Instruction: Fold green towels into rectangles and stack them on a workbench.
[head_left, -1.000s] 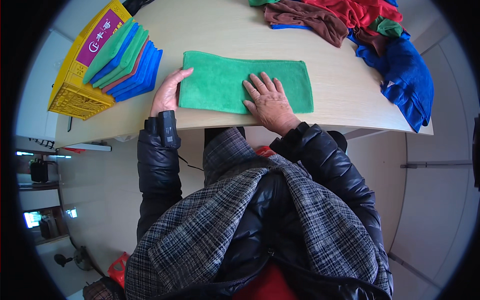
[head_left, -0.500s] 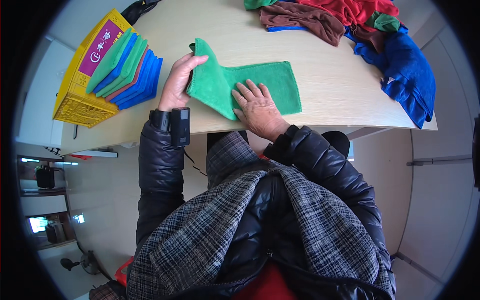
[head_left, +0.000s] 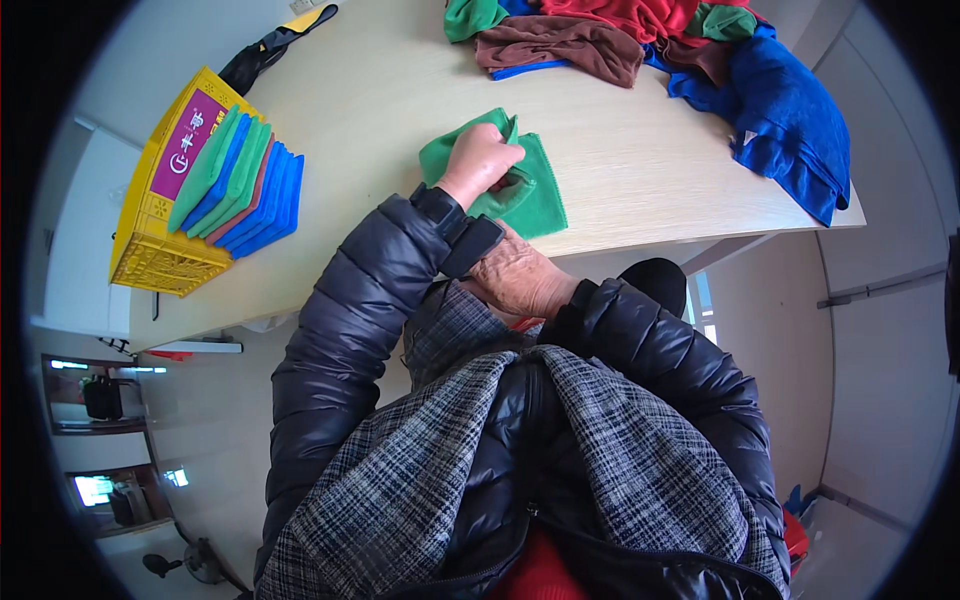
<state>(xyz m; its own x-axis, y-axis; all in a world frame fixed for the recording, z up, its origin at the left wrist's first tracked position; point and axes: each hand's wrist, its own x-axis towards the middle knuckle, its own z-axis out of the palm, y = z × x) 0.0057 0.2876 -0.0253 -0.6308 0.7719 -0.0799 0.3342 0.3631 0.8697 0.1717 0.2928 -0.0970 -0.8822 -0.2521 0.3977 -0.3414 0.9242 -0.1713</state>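
Note:
A green cloth lies on the table near its front edge, partly folded over on itself. My left hand is closed on the folded-over part, thumb and fingers pinching the fabric. Just below it, my right hand is at the cloth's near edge, beneath my left wrist. The black device on that wrist hides the right hand's fingers, so their grip does not show. To the left, several folded green, blue and brown cloths stand in a row, leaning against a yellow basket.
A loose heap of cloths, with a brown cloth and a blue cloth, covers the far right of the table. A black strap-like item lies at the far left. The table's front edge runs just below my hands.
My left hand has carried the cloth's left part over to the right, folding it. My right hand has slid off the cloth's top to its near edge. The whole view has shifted slightly.

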